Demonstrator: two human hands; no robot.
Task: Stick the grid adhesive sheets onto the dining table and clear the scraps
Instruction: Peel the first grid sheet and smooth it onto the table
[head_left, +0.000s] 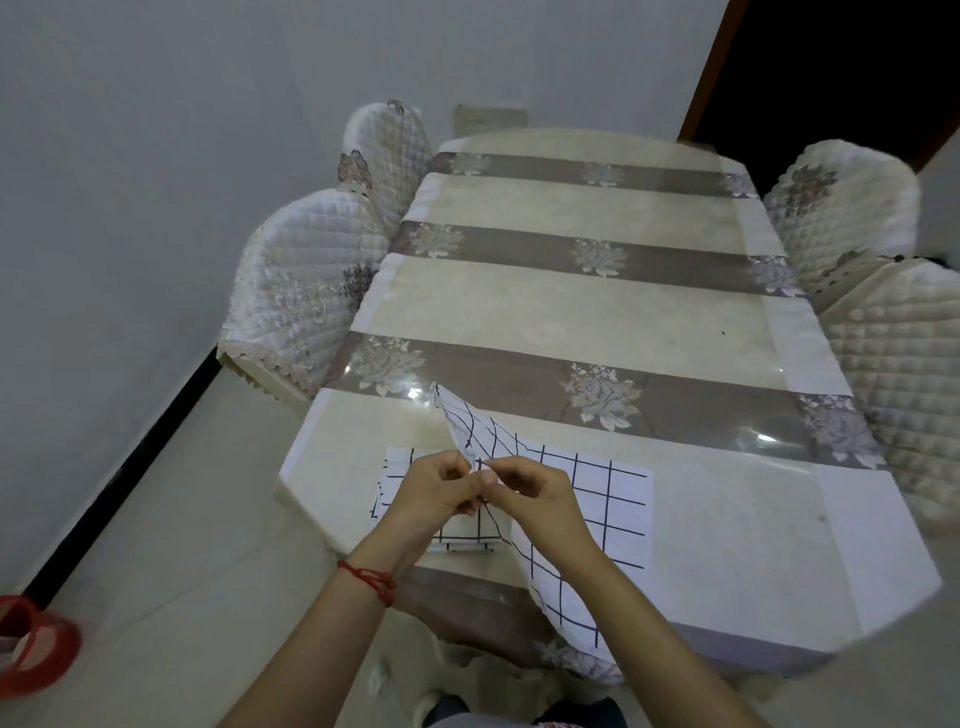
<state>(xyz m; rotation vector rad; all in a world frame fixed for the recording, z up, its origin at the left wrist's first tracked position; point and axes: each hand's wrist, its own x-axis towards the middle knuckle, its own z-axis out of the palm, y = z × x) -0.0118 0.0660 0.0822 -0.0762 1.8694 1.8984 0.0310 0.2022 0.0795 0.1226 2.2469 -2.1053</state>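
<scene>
A white sheet with a black grid (480, 423) is lifted off the table and curls up over its near end. My left hand (436, 493) and my right hand (535, 493) both pinch it at one edge, fingertips close together. Its lower part (558, 587) hangs down toward me under my right forearm. A stack of grid sheets (613, 499) lies flat on the dining table (571, 306), right behind and beneath my hands. A red string bracelet sits on my left wrist.
Quilted chairs stand on both sides of the table, two on the left (301, 291) and two on the right (893, 364). A red bin (36, 644) sits on the floor at the lower left. A dark doorway (852, 67) opens at the back right.
</scene>
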